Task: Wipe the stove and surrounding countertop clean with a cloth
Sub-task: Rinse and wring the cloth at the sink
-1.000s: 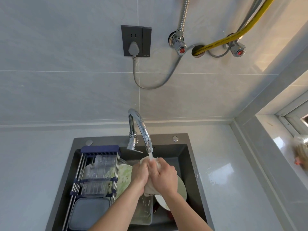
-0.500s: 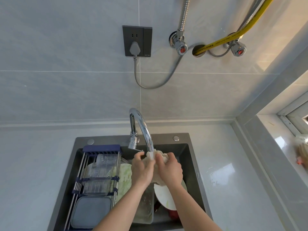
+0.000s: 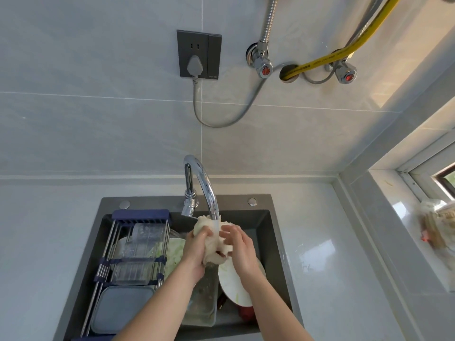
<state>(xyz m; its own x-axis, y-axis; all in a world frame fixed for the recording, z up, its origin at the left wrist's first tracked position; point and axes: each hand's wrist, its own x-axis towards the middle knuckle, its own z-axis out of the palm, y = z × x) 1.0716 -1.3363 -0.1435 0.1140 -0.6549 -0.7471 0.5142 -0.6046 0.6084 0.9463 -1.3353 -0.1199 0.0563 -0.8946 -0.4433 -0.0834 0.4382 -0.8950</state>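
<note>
Fingers [image 3: 206, 233] of the left hand [image 3: 197, 252] curl round a wet, cream-coloured cloth [image 3: 214, 244], while the right hand [image 3: 240, 249] pinches its other side; both hold it directly under the chrome faucet [image 3: 204, 183], in the running stream. Below the faucet, the dark sink [image 3: 275, 232] holds a white plate [image 3: 234, 286], a clear container [image 3: 202, 299] and a drying rack [image 3: 133, 252]. No stove is in view. Water may splash off the bunched cloth onto the tabletop [image 3: 327, 267] right of the faucet, which already looks smeared. A loosened grip could drop the cloth onto the dirty dishes. Left unwrung, it would likely drip and leave streaks when wiping begins.
</note>
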